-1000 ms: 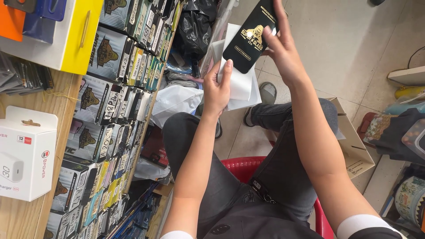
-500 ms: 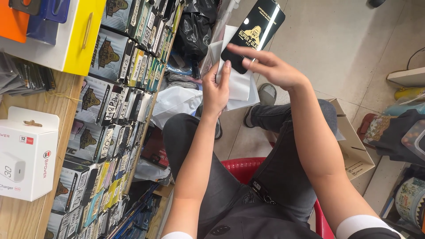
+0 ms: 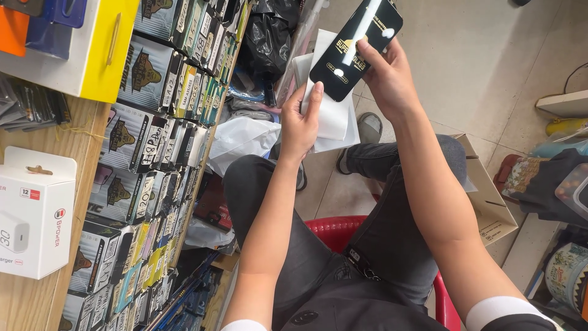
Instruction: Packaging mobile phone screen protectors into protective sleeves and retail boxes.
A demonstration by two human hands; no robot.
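A glossy black screen-protector packet (image 3: pixel 355 52), long and flat with gold print and a white glare streak, is held tilted in the air, top end up-right. Just behind it lies a stack of plain white paper sleeves (image 3: pixel 331 104), partly overlapped by the packet's lower end

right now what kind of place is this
Likely a phone accessory shop: rows of boxed screen protectors fill the shelf, a white charger box sits on the wooden counter, and the right hand holds a black screen protector pack.
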